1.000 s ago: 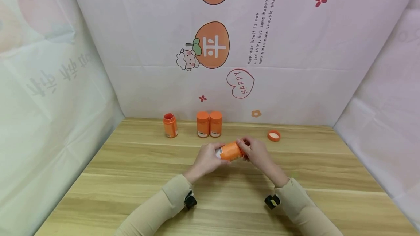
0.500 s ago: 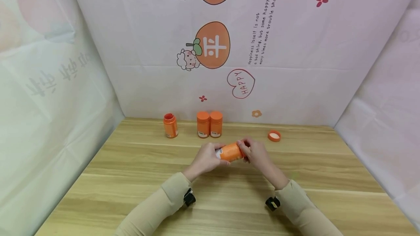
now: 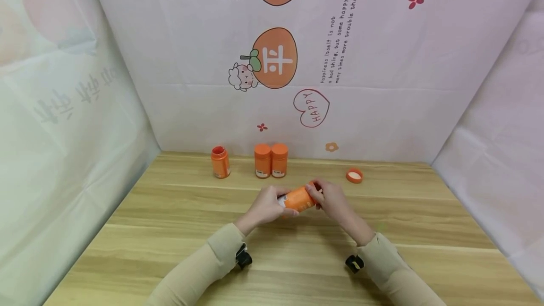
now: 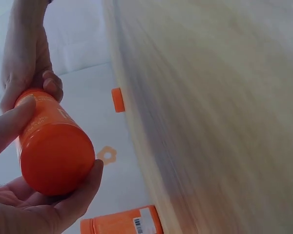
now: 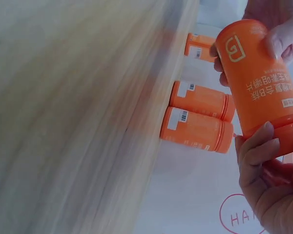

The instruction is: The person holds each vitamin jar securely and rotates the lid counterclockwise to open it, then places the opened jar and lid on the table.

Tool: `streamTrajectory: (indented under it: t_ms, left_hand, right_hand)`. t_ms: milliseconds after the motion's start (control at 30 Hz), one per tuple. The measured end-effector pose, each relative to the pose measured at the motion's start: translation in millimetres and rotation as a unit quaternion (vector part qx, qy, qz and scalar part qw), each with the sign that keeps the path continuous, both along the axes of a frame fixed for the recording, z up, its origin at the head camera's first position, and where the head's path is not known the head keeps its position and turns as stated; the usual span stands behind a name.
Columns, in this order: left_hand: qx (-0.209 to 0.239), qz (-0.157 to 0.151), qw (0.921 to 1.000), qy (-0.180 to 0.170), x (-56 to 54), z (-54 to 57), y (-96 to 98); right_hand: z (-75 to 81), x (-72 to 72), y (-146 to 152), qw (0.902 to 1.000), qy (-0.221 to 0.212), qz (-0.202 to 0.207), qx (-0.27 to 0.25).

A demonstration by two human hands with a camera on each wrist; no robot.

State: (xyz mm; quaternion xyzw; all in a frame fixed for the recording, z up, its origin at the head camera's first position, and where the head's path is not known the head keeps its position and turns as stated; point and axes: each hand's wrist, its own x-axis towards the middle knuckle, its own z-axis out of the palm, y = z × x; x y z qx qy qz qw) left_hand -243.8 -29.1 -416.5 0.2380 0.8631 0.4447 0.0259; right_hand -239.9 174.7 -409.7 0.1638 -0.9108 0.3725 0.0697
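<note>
An orange pill bottle [image 3: 299,199] hangs tilted above the table between both hands. My left hand [image 3: 268,204] grips its body near the base; the base [image 4: 58,158] faces the left wrist camera. At the other end my right hand [image 3: 333,200] curls its fingers round the orange cap [image 5: 288,138], which sits on the bottle's neck. Pale lettering shows on the bottle's side in the right wrist view. Part of the cap is hidden behind the right fingers.
Two capped orange bottles [image 3: 262,161] stand side by side at the table's back. Left of them stands an uncapped orange bottle [image 3: 220,162]. A loose orange cap [image 3: 354,176] lies at the back right, white inside upward. A printed cloth [image 3: 204,107] hangs behind the wooden table [image 3: 178,211].
The held bottle has turned slightly, and the right fingers have shifted a little on the cap. Both hands stay in nearly the same place; the other bottles and loose cap have not moved.
</note>
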Motion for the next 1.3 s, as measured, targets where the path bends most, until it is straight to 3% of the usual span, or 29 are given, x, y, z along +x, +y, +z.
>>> streamTrajectory:
  t_ms: [233, 733, 1300]
  left_hand:
    - [0.001, -0.011, 0.9999, -0.004, -0.4, -0.2, -2.5]
    - [0.005, -0.024, 0.9991, -0.034, -3.2, -4.2, -3.0]
    - [0.007, -0.013, 0.9988, -0.046, -3.1, -0.4, -4.9]
  right_hand:
    - [-3.6, -1.8, 2, 0.9990, 0.040, 0.022, 0.004]
    - [-6.3, -1.9, 9, 0.9974, 0.032, 0.060, -0.022]
    - [-9.7, -2.9, 13, 0.9923, 0.084, 0.090, -0.016]
